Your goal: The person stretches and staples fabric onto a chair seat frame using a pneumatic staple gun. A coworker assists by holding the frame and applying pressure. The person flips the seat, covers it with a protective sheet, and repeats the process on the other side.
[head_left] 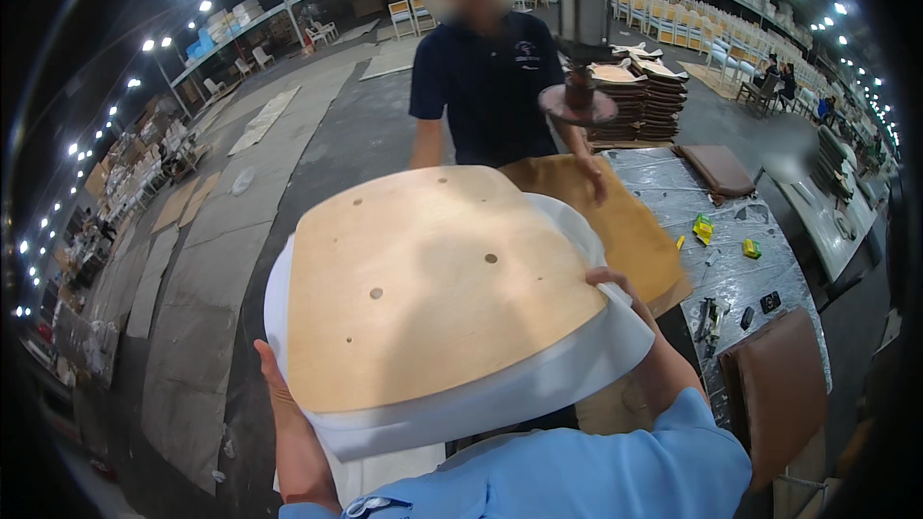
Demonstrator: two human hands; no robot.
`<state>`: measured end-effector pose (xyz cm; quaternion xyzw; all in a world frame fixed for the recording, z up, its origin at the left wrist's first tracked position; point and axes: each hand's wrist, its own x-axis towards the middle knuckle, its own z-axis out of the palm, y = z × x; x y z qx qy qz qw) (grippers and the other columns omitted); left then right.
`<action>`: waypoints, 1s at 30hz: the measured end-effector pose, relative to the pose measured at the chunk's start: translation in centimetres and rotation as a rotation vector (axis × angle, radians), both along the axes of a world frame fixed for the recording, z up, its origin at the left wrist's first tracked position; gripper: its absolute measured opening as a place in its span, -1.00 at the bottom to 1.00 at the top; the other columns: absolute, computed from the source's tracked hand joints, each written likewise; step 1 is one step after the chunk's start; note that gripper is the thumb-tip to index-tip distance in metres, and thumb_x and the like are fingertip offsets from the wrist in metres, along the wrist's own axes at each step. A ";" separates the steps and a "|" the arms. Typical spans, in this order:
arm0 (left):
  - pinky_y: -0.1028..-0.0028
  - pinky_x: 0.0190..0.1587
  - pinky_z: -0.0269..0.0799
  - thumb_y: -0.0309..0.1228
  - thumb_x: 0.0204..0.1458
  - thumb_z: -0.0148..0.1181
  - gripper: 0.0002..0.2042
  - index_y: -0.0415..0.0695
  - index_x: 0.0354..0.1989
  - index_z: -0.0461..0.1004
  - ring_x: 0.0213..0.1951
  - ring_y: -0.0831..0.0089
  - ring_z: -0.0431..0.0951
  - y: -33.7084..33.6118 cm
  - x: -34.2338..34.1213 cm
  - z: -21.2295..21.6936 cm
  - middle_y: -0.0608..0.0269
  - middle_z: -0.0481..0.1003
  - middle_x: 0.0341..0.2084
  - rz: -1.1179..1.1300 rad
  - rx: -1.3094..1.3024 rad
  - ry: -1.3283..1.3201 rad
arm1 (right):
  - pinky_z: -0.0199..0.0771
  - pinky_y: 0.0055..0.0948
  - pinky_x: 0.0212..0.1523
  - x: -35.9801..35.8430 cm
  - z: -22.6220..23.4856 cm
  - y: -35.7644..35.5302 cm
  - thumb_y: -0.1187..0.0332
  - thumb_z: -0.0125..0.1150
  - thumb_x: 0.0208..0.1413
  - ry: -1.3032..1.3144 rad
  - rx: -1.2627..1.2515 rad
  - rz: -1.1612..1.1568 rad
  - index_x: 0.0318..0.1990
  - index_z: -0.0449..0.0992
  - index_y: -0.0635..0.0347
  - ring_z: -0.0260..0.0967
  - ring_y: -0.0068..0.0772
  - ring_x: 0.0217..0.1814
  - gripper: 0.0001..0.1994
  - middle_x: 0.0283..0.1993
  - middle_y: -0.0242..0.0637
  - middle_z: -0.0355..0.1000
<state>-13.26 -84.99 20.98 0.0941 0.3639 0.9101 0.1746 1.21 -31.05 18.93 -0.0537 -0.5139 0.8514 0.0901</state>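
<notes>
I hold a chair seat between my two hands: a pale plywood board [423, 308] with drilled holes lies on top of thick white foam [567, 375]. My left hand [279, 384] grips the near left side, thumb up along the edge, its other fingers hidden. At the right edge my right hand [620, 286] is closed on the foam and board, fingers partly out of sight. Beyond the seat, a tan sheet [625, 221] of material lies on the table.
Across from me stands a person in a dark shirt [486, 86]. Brown cushions [784, 394], yellow packets [704, 229] and small black items [770, 302] lie on the plastic-covered table [654, 173]. A post with a round plate [577, 104] rises behind; stacked brown seats [639, 101] stand nearby.
</notes>
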 end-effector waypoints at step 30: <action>0.04 0.38 0.41 0.12 0.39 0.02 -0.27 -0.21 0.52 0.22 0.33 0.04 0.49 31.4 2.7 -13.2 -0.04 0.44 0.36 -0.018 -0.215 -0.522 | 0.66 -0.15 0.15 -7.6 -5.4 31.8 0.35 0.35 0.25 -0.597 0.028 0.040 0.49 0.21 0.31 0.60 -0.13 0.15 -0.30 0.25 -0.01 0.50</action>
